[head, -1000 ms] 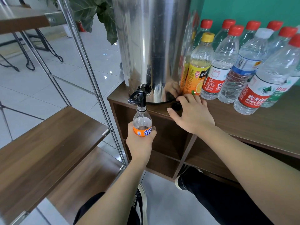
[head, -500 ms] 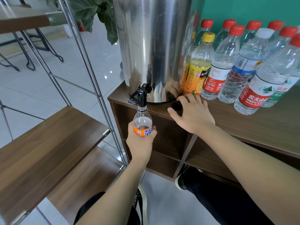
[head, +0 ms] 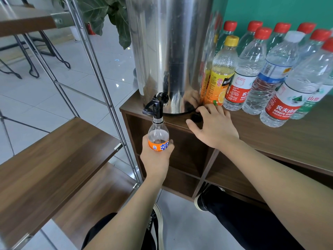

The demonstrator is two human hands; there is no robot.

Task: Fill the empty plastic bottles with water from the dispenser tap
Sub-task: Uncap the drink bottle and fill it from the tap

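A tall steel dispenser [head: 169, 51] stands on the corner of a brown cabinet [head: 288, 141]. Its black tap [head: 155, 108] juts over the cabinet's front edge. My left hand [head: 156, 157] grips a small clear bottle with an orange label [head: 158, 137], held upright with its open neck right under the tap spout. My right hand [head: 215, 126] rests flat on the cabinet top beside the dispenser's base, fingers spread, touching a small black cap [head: 196, 117]. I cannot tell whether water is running.
Several capped bottles [head: 252, 69] stand in rows to the right of the dispenser, among them a yellow-capped orange one [head: 220, 74]. A metal-framed rack with wooden shelves [head: 54, 150] stands to the left. My legs and shoes are on the floor below.
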